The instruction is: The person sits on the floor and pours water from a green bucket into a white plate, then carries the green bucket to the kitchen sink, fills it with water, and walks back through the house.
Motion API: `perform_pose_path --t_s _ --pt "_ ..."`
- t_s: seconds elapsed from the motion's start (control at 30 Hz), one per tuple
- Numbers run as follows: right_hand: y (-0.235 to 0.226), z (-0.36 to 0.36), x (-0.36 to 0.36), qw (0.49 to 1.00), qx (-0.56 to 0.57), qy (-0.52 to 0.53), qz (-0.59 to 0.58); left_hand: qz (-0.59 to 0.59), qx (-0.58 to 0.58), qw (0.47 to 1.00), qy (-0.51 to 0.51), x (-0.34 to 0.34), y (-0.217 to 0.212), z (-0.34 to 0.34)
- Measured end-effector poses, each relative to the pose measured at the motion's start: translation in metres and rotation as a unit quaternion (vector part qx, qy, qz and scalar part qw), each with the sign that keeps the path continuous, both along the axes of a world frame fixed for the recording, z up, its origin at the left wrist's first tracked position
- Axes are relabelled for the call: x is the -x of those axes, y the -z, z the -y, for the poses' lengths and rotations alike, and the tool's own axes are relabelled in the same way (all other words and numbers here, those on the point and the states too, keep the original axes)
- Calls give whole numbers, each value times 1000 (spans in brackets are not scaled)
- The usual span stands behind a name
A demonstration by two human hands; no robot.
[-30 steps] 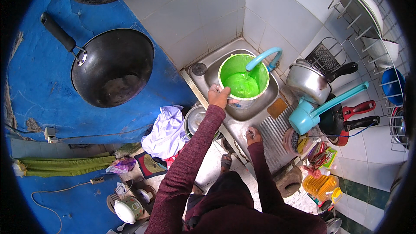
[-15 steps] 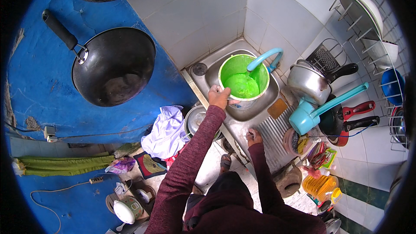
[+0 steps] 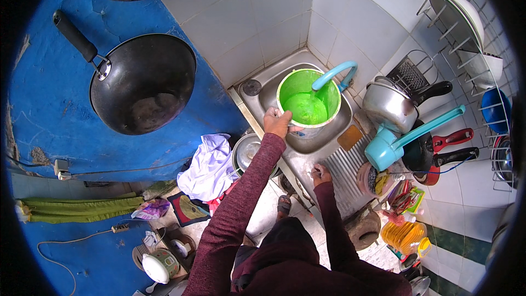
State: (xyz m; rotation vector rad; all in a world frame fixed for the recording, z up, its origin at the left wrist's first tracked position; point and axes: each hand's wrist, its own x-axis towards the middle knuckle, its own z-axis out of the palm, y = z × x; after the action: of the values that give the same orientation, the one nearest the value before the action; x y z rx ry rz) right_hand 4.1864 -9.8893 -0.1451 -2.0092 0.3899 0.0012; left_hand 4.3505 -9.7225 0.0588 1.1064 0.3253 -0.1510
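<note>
Head view, looking straight down on a small wash corner w/ blue wall point(image 3: 49, 104) on the left and white tiles point(image 3: 263, 27) behind. Big black wok point(image 3: 143, 83) hangs on the blue wall, well apart from the work. Steel sink point(image 3: 262, 92) sits in the corner; a green bucket point(image 3: 308, 98) stands in its basin, right under the light-blue tap point(image 3: 334, 74). Bucket looks roughly half full of water; can't tell whether the tap is running.

Progress, as a judgement: filling is partway, the bucket isn't up to the rim and hasn't been lifted out, so topping up and taking it out of the sink are left.

To the right on the drainboard point(image 3: 348, 167): steel pot point(image 3: 388, 107), teal ladle-cup point(image 3: 386, 151) w/ long handle, red-handled pans, a dish rack point(image 3: 466, 33) on the wall. White cloth point(image 3: 211, 164) lies just left of the sink edge.

Left hand point(image 3: 278, 122) is clamped on the near rim of the bucket, fingers curled over the edge. Right hand point(image 3: 319, 174) rests closed on the sink's front edge; whether it holds sth small I can't tell. Hands are apart, the right nearer the body.
</note>
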Motion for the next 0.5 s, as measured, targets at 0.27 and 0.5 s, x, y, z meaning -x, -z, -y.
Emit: perform_pose_path --t_s 0.27,0.5 --pt "-5 -2 0 1000 9 14 16 3 -8 1000 -1 0 5 -1" --pt "-11 -1 0 1000 -26 13 4 7 8 1000 -3 0 5 0"
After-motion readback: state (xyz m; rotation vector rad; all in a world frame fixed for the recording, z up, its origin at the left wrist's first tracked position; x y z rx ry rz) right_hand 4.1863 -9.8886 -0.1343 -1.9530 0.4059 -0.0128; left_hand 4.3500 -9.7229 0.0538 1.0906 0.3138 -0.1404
